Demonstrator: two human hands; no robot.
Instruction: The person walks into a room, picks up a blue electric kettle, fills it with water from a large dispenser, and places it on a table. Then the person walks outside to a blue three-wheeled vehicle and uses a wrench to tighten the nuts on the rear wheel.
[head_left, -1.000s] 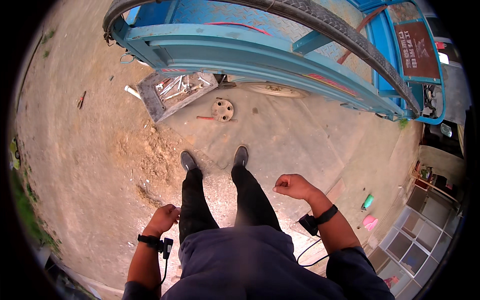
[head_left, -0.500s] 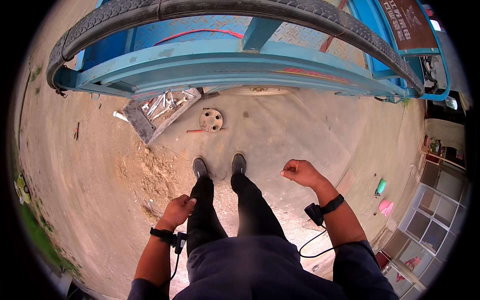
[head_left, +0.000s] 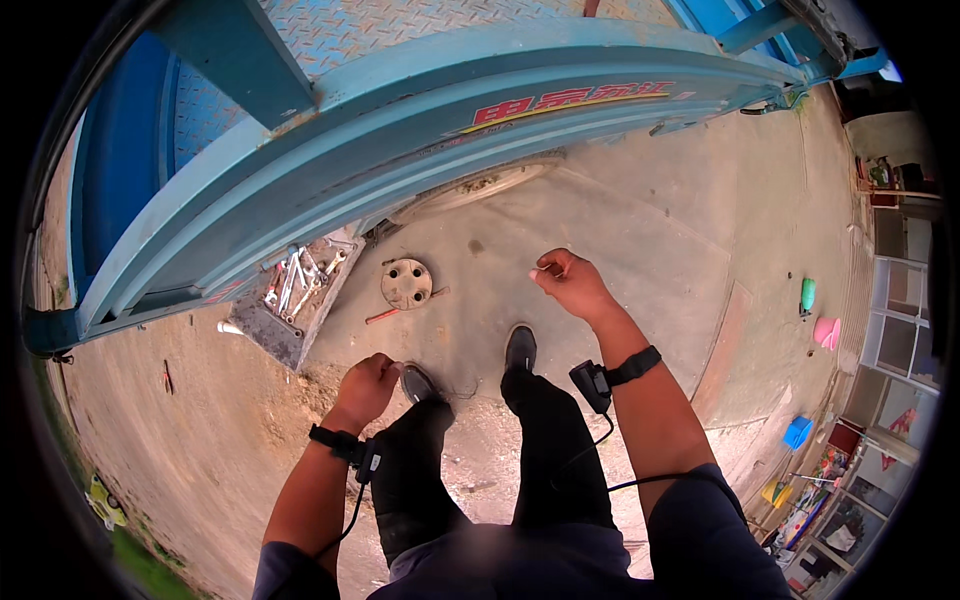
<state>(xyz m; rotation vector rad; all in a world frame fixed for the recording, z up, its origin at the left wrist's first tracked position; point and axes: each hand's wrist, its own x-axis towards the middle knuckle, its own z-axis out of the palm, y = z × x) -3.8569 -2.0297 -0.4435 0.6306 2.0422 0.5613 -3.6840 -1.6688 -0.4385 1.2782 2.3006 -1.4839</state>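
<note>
I stand on concrete beside a blue metal truck bed, looking down at my dark shoes. My left hand hangs by my left leg, fingers curled, holding nothing that I can see. My right hand is raised in front of me with the fingers closed; a small pale object may be pinched at its fingertips, too small to identify. Both wrists carry black straps with small devices. A round metal disc with several holes lies on the ground ahead, a red-handled tool beside it.
A grey tray of wrenches and metal tools sits under the truck bed's edge, by a wheel. Loose dirt lies to the left. Small green, pink and blue items are scattered at the right near window frames.
I have stepped closer to the truck; its bed now fills the top of the view. The tool tray and disc are nearer my feet. Both hands stay closed.
</note>
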